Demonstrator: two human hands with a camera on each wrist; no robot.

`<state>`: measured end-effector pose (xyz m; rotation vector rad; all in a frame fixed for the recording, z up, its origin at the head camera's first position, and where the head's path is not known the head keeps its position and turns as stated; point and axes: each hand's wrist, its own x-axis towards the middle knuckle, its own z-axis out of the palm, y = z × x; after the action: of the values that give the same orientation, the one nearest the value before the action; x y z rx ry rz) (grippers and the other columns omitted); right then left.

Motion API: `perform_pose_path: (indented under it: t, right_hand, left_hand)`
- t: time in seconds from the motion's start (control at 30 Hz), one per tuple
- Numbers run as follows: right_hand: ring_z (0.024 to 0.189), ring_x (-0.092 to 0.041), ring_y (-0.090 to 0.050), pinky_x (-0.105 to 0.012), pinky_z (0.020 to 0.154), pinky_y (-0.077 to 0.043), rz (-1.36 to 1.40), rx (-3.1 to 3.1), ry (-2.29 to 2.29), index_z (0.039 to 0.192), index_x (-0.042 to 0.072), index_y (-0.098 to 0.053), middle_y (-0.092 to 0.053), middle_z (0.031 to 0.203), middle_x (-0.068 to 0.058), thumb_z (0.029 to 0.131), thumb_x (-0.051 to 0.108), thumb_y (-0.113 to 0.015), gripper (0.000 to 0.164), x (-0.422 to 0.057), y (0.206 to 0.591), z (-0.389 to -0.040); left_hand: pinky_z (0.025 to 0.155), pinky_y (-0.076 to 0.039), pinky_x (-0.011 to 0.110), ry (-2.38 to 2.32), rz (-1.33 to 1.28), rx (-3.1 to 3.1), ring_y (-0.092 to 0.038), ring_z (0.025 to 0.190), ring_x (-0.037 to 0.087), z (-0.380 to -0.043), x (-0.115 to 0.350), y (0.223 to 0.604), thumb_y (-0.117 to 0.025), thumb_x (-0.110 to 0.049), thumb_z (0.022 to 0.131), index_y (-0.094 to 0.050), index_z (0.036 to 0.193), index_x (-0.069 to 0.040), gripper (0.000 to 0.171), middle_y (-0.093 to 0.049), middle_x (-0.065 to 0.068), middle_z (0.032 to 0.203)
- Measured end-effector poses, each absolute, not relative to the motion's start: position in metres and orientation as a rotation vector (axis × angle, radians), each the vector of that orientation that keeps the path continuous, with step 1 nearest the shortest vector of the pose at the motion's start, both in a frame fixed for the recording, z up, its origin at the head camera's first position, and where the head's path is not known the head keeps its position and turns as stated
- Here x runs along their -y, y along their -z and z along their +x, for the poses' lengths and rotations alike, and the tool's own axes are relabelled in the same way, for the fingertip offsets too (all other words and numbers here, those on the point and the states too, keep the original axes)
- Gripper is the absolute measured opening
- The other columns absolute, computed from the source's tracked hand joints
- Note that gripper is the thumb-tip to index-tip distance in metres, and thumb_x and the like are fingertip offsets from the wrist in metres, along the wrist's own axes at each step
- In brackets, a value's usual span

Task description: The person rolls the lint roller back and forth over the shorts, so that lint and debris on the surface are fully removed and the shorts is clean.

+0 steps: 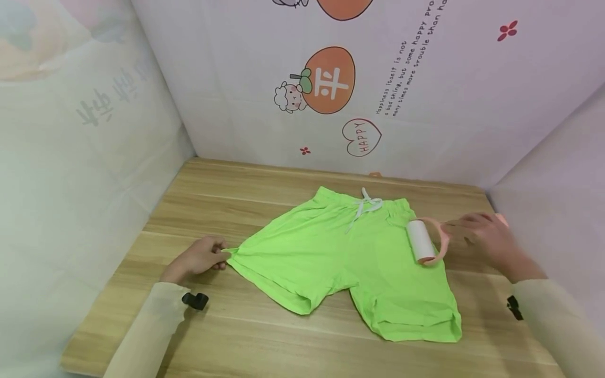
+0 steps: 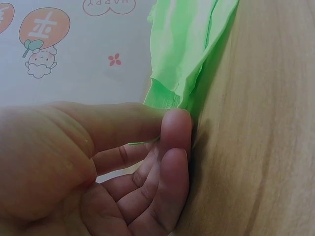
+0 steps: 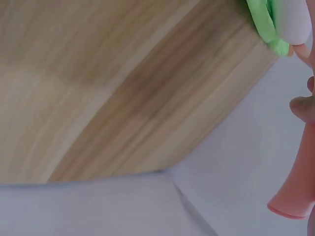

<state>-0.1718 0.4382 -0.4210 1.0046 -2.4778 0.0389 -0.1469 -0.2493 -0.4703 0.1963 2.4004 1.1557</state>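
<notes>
Bright green shorts (image 1: pixel 302 241) with a white drawstring (image 1: pixel 366 205) lie spread on the wooden table, waistband away from me. My left hand (image 1: pixel 203 255) pinches the outer corner of the left leg between thumb and finger, pulling the cloth into a point; the left wrist view shows the pinched green fabric (image 2: pixel 182 64) close up. In my right hand (image 1: pixel 489 239) is the pink handle (image 3: pixel 295 172) of a lint roller. Its white roll (image 1: pixel 420 241) rests on the right side of the shorts below the waistband. Most of the right hand is outside the right wrist view.
The wooden table (image 1: pixel 264 346) has a white printed wall sheet (image 1: pixel 246 105) along its back edge. Plain white sheets stand at the left (image 1: pixel 56 210) and right (image 1: pixel 557 199) sides. A black band piece (image 1: pixel 195 301) shows at my left wrist.
</notes>
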Motion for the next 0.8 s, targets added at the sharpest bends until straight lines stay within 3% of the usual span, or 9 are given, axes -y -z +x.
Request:
perform_pose_path:
  t: [0.27,0.4,0.57,0.8]
  right_hand:
    - [0.093,-0.039,-0.071,-0.062,0.085,-0.053,1.06,2.518,0.227,0.106,0.005,-0.081,-0.08,0.102,-0.012,0.06,-0.017,-0.08,0.052,-0.444,0.394,-0.178]
    - [0.094,-0.038,-0.071,-0.062,0.087,-0.052,1.108,2.495,0.148,0.109,0.006,-0.081,-0.08,0.105,-0.011,0.055,-0.024,-0.073,0.062,-0.42,0.385,-0.173]
    - [0.093,-0.032,-0.07,-0.055,0.086,-0.052,1.195,2.408,0.04,0.112,0.011,-0.081,-0.08,0.103,-0.004,0.055,-0.026,-0.076,0.068,-0.376,0.384,-0.165]
    - [0.085,-0.024,-0.073,-0.047,0.081,-0.056,1.351,2.286,-0.074,0.103,0.013,-0.082,-0.082,0.096,0.0,0.065,-0.026,-0.056,0.06,-0.319,0.389,-0.16]
  left_hand:
    - [0.064,-0.052,0.024,-1.12,0.196,-2.427,-0.067,0.076,0.016,-0.147,0.25,0.472,-0.061,-0.013,0.106,-0.062,0.104,-0.002,0.012,-0.07,0.007,0.086]
    - [0.064,-0.052,0.024,-1.118,0.187,-2.426,-0.068,0.077,0.016,-0.146,0.25,0.47,-0.061,-0.013,0.106,-0.061,0.102,-0.002,0.012,-0.07,0.007,0.087]
    - [0.065,-0.054,0.024,-1.119,0.188,-2.421,-0.067,0.078,0.016,-0.145,0.249,0.468,-0.06,-0.013,0.106,-0.061,0.102,-0.002,0.012,-0.069,0.008,0.087]
    - [0.066,-0.054,0.024,-1.118,0.183,-2.415,-0.067,0.078,0.015,-0.148,0.249,0.47,-0.06,-0.013,0.107,-0.063,0.104,-0.002,0.012,-0.069,0.007,0.087]
